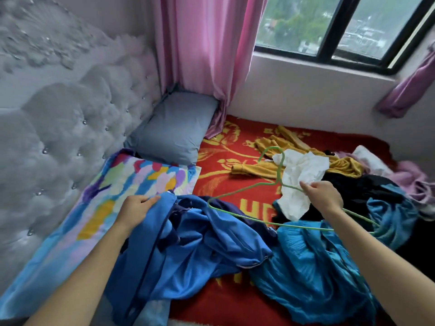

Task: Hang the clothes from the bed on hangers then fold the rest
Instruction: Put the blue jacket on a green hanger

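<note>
Cluttered red bed (pixel 219 165). Grips shirt (pixel 188 243) with left hand (pixel 135 207), pinches hanger (pixel 237 192) with right hand (pixel 322 196), right of shirt. May snag white cloth (pixel 303 170) there and drag it along.

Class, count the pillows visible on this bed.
2. A grey-blue pillow lies in the corner by the pink curtain; a multicoloured pillow lies beside it along the headboard. Others may be hidden.

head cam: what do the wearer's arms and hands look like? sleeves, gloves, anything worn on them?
Left hand and right hand are both bare, with no gloves. The left forearm and right forearm are uncovered all the way to the frame edge, with no sleeve or cuff in view. No watch, bracelet or ring is visible, and there are no markings or tape.
</note>
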Available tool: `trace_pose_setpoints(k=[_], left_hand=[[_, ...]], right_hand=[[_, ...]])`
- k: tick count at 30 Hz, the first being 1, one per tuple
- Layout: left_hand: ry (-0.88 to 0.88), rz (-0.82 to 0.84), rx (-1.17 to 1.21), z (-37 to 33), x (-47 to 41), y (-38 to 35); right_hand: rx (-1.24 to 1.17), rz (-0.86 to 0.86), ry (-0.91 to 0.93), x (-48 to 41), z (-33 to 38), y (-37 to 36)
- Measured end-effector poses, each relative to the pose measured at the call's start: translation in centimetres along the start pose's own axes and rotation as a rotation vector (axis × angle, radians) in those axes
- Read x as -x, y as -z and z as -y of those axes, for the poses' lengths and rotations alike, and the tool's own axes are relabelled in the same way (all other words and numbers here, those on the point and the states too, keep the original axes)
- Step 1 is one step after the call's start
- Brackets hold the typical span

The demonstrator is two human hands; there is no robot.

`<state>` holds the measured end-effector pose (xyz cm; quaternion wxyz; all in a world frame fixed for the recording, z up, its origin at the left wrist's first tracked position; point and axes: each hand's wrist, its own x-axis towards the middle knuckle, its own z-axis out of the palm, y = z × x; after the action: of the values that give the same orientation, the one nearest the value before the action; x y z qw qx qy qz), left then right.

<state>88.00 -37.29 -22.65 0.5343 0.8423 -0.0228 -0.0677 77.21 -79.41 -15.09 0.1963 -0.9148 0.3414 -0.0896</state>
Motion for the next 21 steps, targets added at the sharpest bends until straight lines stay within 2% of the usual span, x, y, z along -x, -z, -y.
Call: trace_pose_setpoints(k=[4, 6, 15, 17, 21], left_hand=[[-0.063, -0.083, 0.251, -4.2, 0.7, 1.9], [-0.07, -0.143, 0.342, -6.3, 1.1, 2.8], [-0.005, -0.327, 0.621, -9.7, 2.7, 5.2], [-0.03, -0.324, 0.605, -9.8, 3.0, 4.9], [-0.152, -0.198, 0.483, -11.0, 4.1, 3.4]], right_hand=[[-0.547, 0.047, -0.002, -0.4, 2.7, 1.5], [-0.664, 0.091, -0.008, -0.3, 3.8, 1.7], [-0.551, 0.174, 0.175, 0.5, 6.8, 2.3], [-0.508, 0.191, 0.22, 1.0, 7.2, 2.2], [-0.433, 0.171, 0.228, 2.2, 8.3, 1.4]])
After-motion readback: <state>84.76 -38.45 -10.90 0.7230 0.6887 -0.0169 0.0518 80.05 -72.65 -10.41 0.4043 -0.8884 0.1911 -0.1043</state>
